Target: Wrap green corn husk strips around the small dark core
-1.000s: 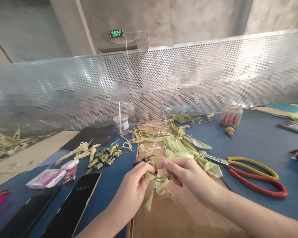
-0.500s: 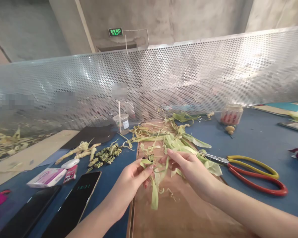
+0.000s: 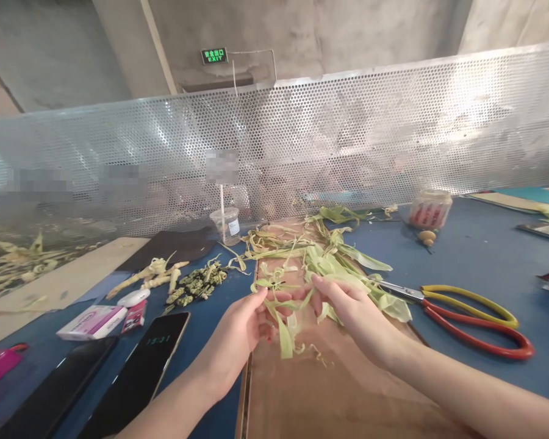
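Pale green husk strips (image 3: 285, 336) hang between my two hands above a brown board (image 3: 297, 396). My left hand (image 3: 240, 326) is closed on the strips, its thumb and fingertips at their left end. From the right, my right hand (image 3: 348, 305) pinches the other end of a strip between thumb and fingers. Thin curled shreds (image 3: 320, 356) lie on the board just below. Behind the hands a loose heap of green husks (image 3: 329, 262) spreads over the board, touching the tip of the scissors (image 3: 402, 291).
Scissors with red and yellow handles lie at the right. Two phones (image 3: 137, 372), a pink-and-white box (image 3: 91, 322), a bundle of dark green knots (image 3: 199, 283) and a plastic cup (image 3: 226, 225) are left. A jar (image 3: 430, 210) stands back right, before a perforated metal screen (image 3: 302, 146).
My hands have moved slightly apart, with a strip now stretched between them. The hanging strip's lower end has risen. The view has shifted a little.
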